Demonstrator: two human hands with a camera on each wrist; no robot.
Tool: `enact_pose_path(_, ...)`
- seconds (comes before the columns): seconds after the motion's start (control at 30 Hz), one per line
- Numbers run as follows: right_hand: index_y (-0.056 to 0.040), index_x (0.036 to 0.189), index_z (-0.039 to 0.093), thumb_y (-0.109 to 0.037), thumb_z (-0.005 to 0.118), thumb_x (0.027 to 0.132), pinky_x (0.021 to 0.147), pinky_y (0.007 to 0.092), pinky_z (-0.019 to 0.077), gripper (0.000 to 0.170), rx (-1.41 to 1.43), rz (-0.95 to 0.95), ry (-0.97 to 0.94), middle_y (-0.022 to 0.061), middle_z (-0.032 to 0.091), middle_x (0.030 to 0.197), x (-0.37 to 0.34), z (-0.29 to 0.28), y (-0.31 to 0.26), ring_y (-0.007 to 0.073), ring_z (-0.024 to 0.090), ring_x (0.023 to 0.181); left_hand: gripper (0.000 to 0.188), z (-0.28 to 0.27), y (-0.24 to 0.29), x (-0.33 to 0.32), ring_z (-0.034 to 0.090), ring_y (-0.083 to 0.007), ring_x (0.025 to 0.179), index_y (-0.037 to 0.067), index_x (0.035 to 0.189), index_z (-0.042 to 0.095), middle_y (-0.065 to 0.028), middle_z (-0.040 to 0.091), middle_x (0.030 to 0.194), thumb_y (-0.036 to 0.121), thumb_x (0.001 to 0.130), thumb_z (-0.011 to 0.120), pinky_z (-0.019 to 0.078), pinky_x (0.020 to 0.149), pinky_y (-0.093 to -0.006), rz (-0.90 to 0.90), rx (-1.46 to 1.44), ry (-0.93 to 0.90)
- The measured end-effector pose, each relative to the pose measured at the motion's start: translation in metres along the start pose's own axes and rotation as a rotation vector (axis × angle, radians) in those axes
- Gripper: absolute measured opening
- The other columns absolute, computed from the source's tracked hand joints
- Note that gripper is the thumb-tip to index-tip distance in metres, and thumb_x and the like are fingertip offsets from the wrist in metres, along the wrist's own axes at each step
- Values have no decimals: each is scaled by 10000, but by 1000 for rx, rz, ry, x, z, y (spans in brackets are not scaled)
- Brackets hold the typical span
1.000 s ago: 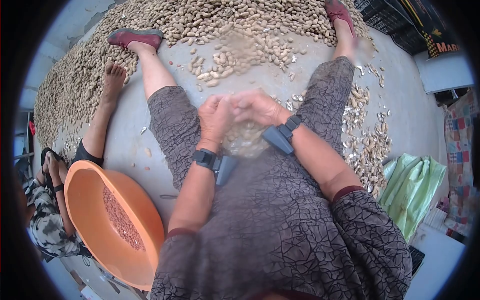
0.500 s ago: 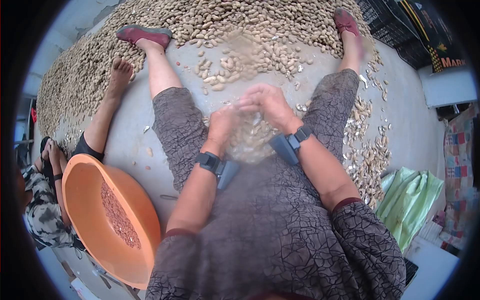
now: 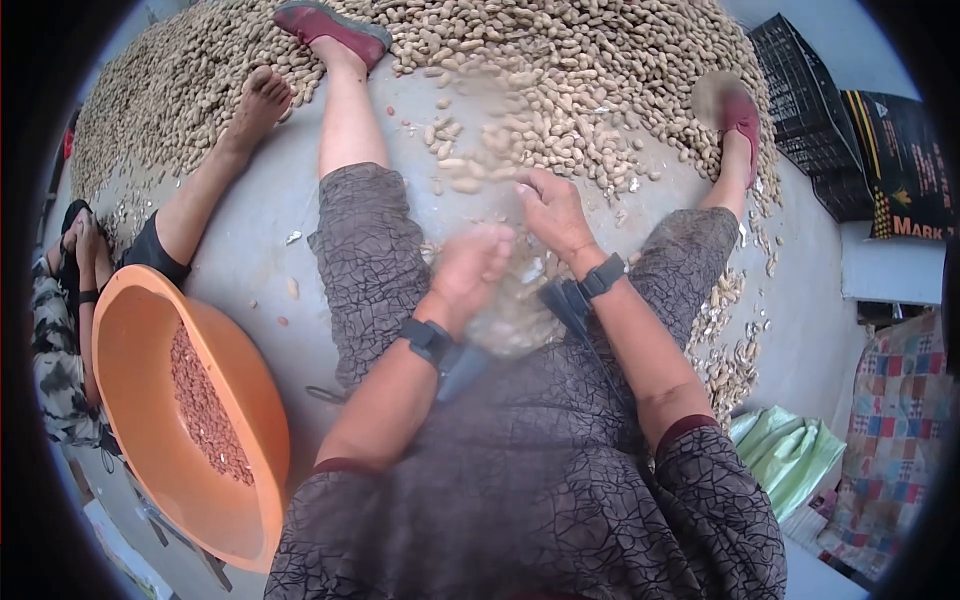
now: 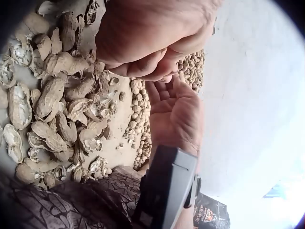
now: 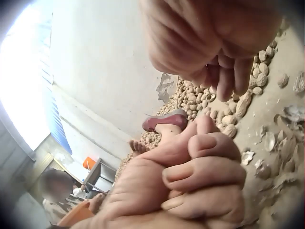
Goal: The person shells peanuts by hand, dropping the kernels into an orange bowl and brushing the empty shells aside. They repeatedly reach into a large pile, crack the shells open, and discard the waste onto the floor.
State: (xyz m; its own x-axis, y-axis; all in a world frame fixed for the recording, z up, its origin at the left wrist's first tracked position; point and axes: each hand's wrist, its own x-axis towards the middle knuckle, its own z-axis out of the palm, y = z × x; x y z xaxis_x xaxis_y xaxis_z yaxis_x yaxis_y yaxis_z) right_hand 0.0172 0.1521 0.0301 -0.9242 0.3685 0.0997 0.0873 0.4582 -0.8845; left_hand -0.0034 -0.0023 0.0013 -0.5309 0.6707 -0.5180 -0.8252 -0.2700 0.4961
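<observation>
My left hand (image 3: 470,272) is over the inner side of the left thigh, blurred in the head view. The right wrist view shows its fingers (image 5: 205,176) curled in toward the palm, with nothing visible between them. Farther forward, my right hand (image 3: 555,218) hovers near loose unshelled peanuts (image 3: 560,145) on the floor. Its fingers (image 5: 226,78) hang loosely bent and no object shows in them. A gap separates the two hands in the head view. Below them, between the thighs, lie broken peanut shells (image 4: 52,100), some split with pale insides.
A large peanut heap (image 3: 600,50) spreads across the far floor. An orange basin (image 3: 262,450) with reddish kernels (image 3: 205,400) stands at left, beside another seated person (image 3: 65,330). More shells (image 3: 730,370) lie past the right thigh, near a green sack (image 3: 785,450). Black crates (image 3: 800,100) stand far right.
The hands, close together a second ago, have parted: the left lower and blurred, the right raised with its fingers more bent. The head view has shifted, and the basin sits farther left.
</observation>
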Motion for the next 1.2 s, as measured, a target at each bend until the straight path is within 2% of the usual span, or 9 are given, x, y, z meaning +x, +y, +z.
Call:
enact_pose_path(0.13, 9, 853, 598, -55, 539, 765, 672, 422, 470, 123, -366, -203, 15, 198, 604, 752, 28, 12, 25, 360, 603, 747, 189, 3, 3, -2, 449, -58, 567, -46, 1038, 558, -22, 538, 745, 66, 908, 479, 313, 435, -152, 31, 42, 42)
enact_pose_path(0.47, -55, 819, 602, -52, 553, 704, 676, 436, 479, 125, -841, -313, -111, 151, 567, 808, 40, 28, 31, 337, 595, 775, 208, 5, 4, 1, 437, -36, 553, -42, 1048, 563, -5, 545, 712, 117, 935, 493, 325, 447, -149, 30, -26, 112)
enact_pose_path(0.67, -59, 811, 597, -88, 611, 695, 626, 397, 490, 120, -756, -230, -105, 167, 591, 754, 29, 24, 32, 322, 605, 674, 215, 2, 2, 5, 444, -41, 583, -23, 1046, 571, -2, 534, 720, 148, 938, 497, 321, 447, -159, 81, 27, 189)
enact_pose_path(0.73, -23, 787, 569, -119, 673, 687, 601, 364, 491, 174, -331, 46, -131, 130, 601, 709, 21, 18, 20, 280, 614, 661, 219, -3, 2, 7, 446, -43, 589, -16, 1044, 573, -1, 533, 723, 162, 939, 499, 319, 446, -162, 119, 61, 212)
enact_pose_path(0.77, -23, 787, 569, -119, 673, 687, 601, 364, 491, 174, -330, 45, -128, 130, 601, 709, 18, 15, 18, 280, 614, 661, 219, -5, 2, 8, 449, -44, 586, -7, 1034, 578, 0, 533, 723, 174, 940, 500, 318, 446, -166, 131, 60, 243)
enact_pose_path(0.83, -34, 806, 574, -122, 748, 702, 546, 221, 460, 221, 159, 205, -161, 21, 585, 685, 9, 8, 8, 99, 568, 623, 220, -3, 3, 8, 452, -46, 583, 1, 1024, 582, 1, 533, 722, 187, 940, 500, 317, 446, -169, 141, 64, 267)
enact_pose_path(0.93, -28, 822, 579, -129, 746, 740, 537, 185, 446, 211, 410, 435, -275, -1, 596, 708, -7, -4, -24, 62, 553, 620, 198, 6, 6, 3, 457, -47, 574, 23, 958, 587, 3, 531, 723, 199, 943, 498, 312, 438, -166, 149, 97, 247)
enact_pose_path(1.03, -7, 817, 565, -102, 704, 768, 482, 235, 492, 176, 492, 393, -270, 84, 639, 700, -20, -1, -22, 114, 615, 580, 183, 15, 10, -6, 462, -47, 566, 47, 887, 579, 7, 535, 729, 211, 938, 514, 303, 428, -160, 131, 80, 170)
enact_pose_path(1.2, 8, 818, 564, -105, 722, 752, 501, 230, 493, 205, 462, 306, -198, 78, 635, 702, -28, -5, -22, 109, 614, 609, 159, 17, 9, -13, 467, -30, 567, 60, 917, 557, 18, 546, 757, 216, 934, 531, 320, 429, -151, 239, 149, 21)
